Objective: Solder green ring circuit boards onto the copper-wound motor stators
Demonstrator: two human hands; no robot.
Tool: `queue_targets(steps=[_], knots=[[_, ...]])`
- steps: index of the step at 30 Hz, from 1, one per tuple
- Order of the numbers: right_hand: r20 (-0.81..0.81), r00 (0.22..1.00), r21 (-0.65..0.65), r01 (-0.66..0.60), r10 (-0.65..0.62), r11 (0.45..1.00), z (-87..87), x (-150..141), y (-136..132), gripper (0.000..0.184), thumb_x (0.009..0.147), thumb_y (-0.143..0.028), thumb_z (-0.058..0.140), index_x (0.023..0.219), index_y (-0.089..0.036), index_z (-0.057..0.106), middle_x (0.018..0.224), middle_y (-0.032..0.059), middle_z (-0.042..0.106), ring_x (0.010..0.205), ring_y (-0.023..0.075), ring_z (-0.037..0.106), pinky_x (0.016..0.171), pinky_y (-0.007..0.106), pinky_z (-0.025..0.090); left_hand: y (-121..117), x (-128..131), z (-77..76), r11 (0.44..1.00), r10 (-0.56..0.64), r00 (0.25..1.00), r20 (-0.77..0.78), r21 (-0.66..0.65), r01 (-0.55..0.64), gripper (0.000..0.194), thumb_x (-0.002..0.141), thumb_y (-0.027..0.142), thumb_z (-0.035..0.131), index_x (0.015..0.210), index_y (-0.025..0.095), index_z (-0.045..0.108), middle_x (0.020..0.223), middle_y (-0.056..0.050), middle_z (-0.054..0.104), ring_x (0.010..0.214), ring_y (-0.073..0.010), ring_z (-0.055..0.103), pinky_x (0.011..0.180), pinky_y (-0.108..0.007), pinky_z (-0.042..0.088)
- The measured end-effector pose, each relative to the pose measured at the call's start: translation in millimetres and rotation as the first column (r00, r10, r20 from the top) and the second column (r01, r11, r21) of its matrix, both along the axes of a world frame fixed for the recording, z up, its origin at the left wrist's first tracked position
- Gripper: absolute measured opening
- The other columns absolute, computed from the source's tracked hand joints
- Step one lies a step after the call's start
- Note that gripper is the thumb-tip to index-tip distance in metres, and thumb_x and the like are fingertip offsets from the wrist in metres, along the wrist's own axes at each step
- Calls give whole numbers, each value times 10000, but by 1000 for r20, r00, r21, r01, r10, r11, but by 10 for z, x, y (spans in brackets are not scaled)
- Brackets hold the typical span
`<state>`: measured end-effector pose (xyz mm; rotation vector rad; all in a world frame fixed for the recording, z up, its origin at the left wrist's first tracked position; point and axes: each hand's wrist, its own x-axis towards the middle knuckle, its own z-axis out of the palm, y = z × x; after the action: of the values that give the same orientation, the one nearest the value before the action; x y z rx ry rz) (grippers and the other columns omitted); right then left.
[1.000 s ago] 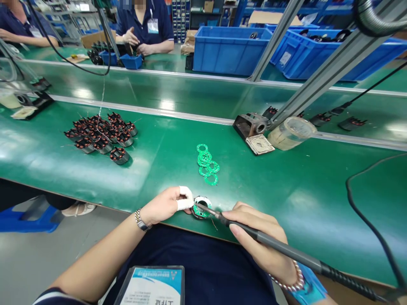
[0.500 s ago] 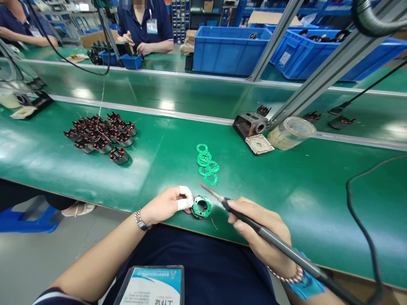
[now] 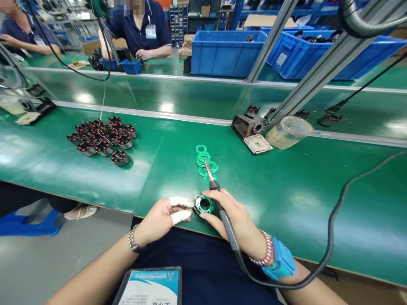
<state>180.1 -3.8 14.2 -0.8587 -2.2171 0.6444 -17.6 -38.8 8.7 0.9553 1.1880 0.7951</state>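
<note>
A stator with a green ring circuit board [image 3: 203, 204] on top sits at the table's near edge, with thin wire ends sticking out. My left hand [image 3: 165, 216], white covers on its thumb and a finger, has its fingertips closed at the stator's left edge. In my right hand [image 3: 237, 218] is a soldering iron [image 3: 227, 224], tucked against the palm with its metal tip pointing away. The thumb and forefinger of this hand also reach round the stator's right side. Beyond the iron's tip, several loose green ring boards [image 3: 202, 160] lie overlapping, partly hidden by it.
A cluster of wound stators [image 3: 101, 135] stands at left. Further back are a metal soldering stand [image 3: 249, 126] with a pad [image 3: 257, 144] and a cloudy plastic tub [image 3: 291, 132]. The iron's cable [image 3: 332, 224] loops across the right side. Co-workers sit opposite beside blue bins [image 3: 227, 55].
The soldering iron has lifted off the board and swung to point away. My right fingers have moved left onto the stator. My left fingers have shifted and loosened slightly at its edge.
</note>
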Motion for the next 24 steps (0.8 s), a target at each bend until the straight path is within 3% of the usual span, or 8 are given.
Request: queue_targets(steps=[5, 11, 16, 24], knots=[[-33, 999, 21, 28, -28, 999, -11, -29, -43, 300, 818, -201, 561, 1099, -181, 461, 879, 67, 581, 765, 186, 566, 666, 305, 509, 99, 126, 20, 999, 7, 997, 77, -42, -4, 176, 640, 276, 702, 704, 132, 623, 616, 1, 623, 556, -106, 574, 603, -246, 485], [-103, 994, 79, -40, 48, 996, 21, -103, 19, 268, 826, -82, 499, 1063, -206, 488, 863, 54, 580, 794, 175, 541, 666, 285, 497, 189, 137, 2, 997, 14, 995, 95, -77, -7, 217, 595, 269, 730, 617, 135, 560, 553, 37, 564, 470, -73, 524, 525, -218, 464], [-122, 985, 119, -111, 126, 987, 4, -200, 83, 247, 818, -57, 485, 1019, -200, 497, 751, 28, 581, 724, 165, 487, 629, 278, 484, 173, 113, 0, 996, 8, 992, 126, -88, 3, 237, 581, 288, 749, 629, 129, 580, 571, 24, 585, 519, -94, 560, 575, -237, 474], [-124, 991, 90, -36, 47, 995, 37, -167, 45, 212, 805, -59, 470, 961, -194, 521, 732, 33, 582, 701, 166, 499, 615, 293, 481, 135, 94, 22, 992, -5, 984, 177, -125, 27, 220, 643, 313, 707, 648, 124, 596, 571, 4, 605, 551, -101, 568, 624, -242, 467]])
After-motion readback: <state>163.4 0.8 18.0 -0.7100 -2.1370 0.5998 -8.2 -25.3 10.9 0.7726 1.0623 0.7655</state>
